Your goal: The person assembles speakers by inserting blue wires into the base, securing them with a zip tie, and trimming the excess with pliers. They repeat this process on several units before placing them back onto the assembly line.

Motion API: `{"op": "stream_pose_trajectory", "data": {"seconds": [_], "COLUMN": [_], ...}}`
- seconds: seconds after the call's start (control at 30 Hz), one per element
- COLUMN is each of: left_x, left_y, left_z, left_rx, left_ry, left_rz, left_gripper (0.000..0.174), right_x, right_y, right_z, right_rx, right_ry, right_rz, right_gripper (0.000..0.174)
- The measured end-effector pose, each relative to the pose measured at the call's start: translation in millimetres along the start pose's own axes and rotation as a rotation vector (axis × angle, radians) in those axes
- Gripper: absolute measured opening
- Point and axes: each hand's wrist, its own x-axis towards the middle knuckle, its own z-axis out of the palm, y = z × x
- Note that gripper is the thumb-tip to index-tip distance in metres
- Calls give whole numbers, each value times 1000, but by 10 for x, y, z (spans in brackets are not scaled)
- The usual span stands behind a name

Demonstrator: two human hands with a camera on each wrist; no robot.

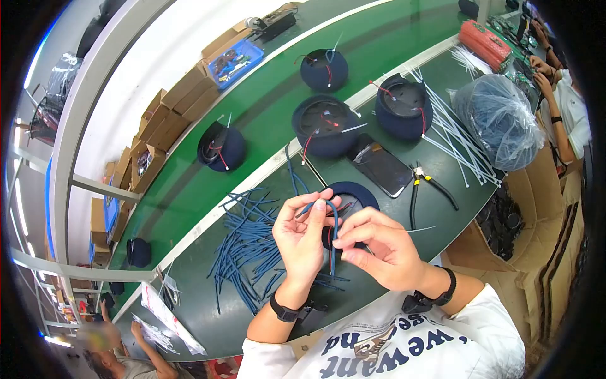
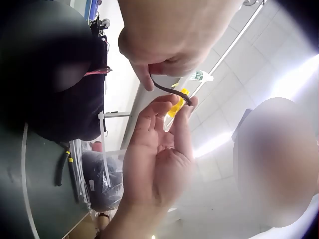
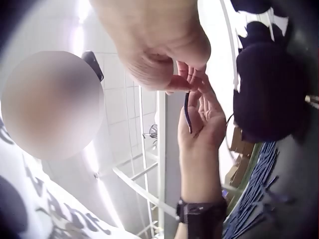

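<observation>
A thin dark-blue cord (image 1: 335,222) loops between the two hands. My left hand (image 1: 299,243) pinches it near its upper bend, thumb against fingers. Lower down, my right hand (image 1: 388,249) pinches the same cord between thumb and fingertips. In the left wrist view the cord (image 2: 169,90) runs from the left hand (image 2: 174,45) to the fingertips of the right hand (image 2: 157,154). One cord end hangs over the left palm in the right wrist view. Behind the hands lies a navy, rounded cap-like piece (image 1: 360,190), partly hidden by them.
A heap of cut blue cords (image 1: 243,246) lies left of the hands. To the right are a phone (image 1: 382,167), cutting pliers (image 1: 416,189) and white cable ties (image 1: 451,129). Several navy cap-like pieces with red wires (image 1: 325,126) stand beyond. A plastic-wrapped bundle (image 1: 499,120) sits far right.
</observation>
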Motion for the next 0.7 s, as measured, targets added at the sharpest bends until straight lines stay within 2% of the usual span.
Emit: {"op": "stream_pose_trajectory", "data": {"seconds": [0.13, 0.23, 0.27, 0.37, 0.4, 0.5, 0.53, 0.63, 0.67, 0.7], "left_x": [16, 38, 41, 78, 66, 38, 7, -29, -25, -23], "left_y": [-9, 50, 21, -15, -25, -5, 10, -44, -30, -41], "left_z": [57, 13, -22, -135, -148, -80, 11, -56, -50, -69], "left_rx": [-131, -141, -151, -185, -208, -231, -192, -9, -45, -27], "left_ry": [-26, -49, -87, -223, -261, -299, -221, -211, -206, -219], "left_rz": [-61, -176, -195, -229, -216, -158, -123, 2, 32, 42], "left_gripper": [17, 17, 18, 23, 28, 31, 28, 24, 20, 19], "right_x": [84, 106, 121, 163, 148, 186, 175, 211, 211, 212], "right_y": [27, 121, 102, 11, 13, 118, 114, -72, -84, -44], "right_z": [-149, -259, -269, -206, -160, -215, -245, -188, -156, -156], "right_rx": [-567, -708, -663, -54, 258, 795, 690, -71, -162, -278], "right_ry": [-69, -53, -38, 118, 183, 224, 270, 340, 366, 352], "right_rz": [-209, -417, -447, -261, -166, -104, -29, 45, 37, -55], "right_gripper": [44, 44, 30, 12, 16, 23, 22, 20, 20, 20]}}
